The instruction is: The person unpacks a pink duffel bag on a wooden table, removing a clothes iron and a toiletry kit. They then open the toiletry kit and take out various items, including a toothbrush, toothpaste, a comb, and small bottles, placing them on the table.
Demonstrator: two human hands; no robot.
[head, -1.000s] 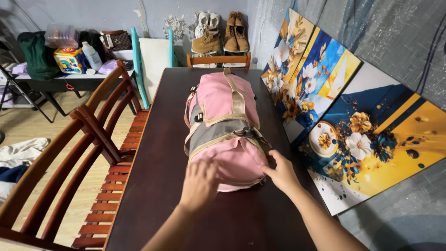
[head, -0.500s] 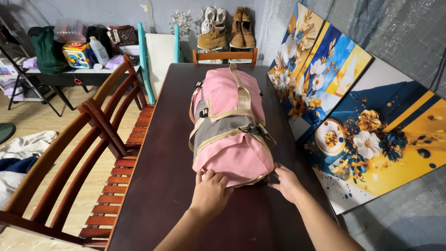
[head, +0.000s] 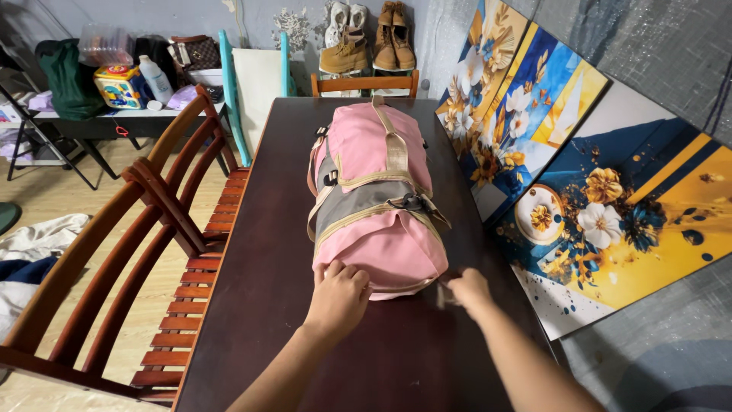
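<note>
A pink and grey duffel bag [head: 374, 198] with tan straps lies lengthwise on the dark wooden table [head: 259, 252]. My left hand [head: 339, 296] is curled against the near end of the bag, with the fingers gripping its lower left edge. My right hand [head: 468, 291] is blurred at the bag's near right corner. It pinches a small dark tab, which looks like a zipper pull, at the bottom seam. Both forearms reach in from the bottom of the view.
Two wooden chairs [head: 164, 221] stand along the table's left side, and another chair [head: 364, 82] is at the far end. Flower paintings [head: 579, 183] lean on the wall at the right. Boots and shoes [head: 366, 42], a cluttered side table [head: 91, 114] and clothes on the floor [head: 34, 244] are nearby.
My left hand slid from the top of the bag's end to its lower edge and curled shut. My right hand moved down to the near right corner and closed on the tab.
</note>
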